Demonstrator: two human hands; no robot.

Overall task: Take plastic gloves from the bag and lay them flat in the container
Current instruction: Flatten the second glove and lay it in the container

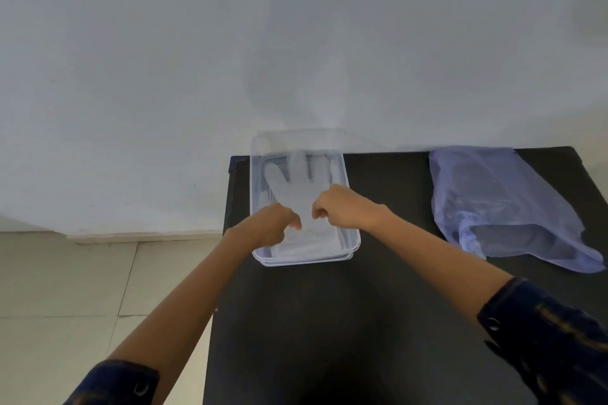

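Note:
A clear plastic container [351, 233] stands at the far left of the black table. A translucent plastic glove [296, 187] lies flat inside it, fingers pointing away from me. My left hand [274, 222] and my right hand [340, 207] hover over the glove's cuff end, each with fingers curled and pinching the glove's plastic near its middle. More glove plastic shows underneath, by the container's near wall. The pale blue plastic bag [503, 204] lies crumpled on the right of the table, its mouth toward me.
The black table [378, 322] is set against a white wall [230, 43]. Its left edge drops to a tiled floor [65, 289]. My dark blue sleeves show at the bottom corners.

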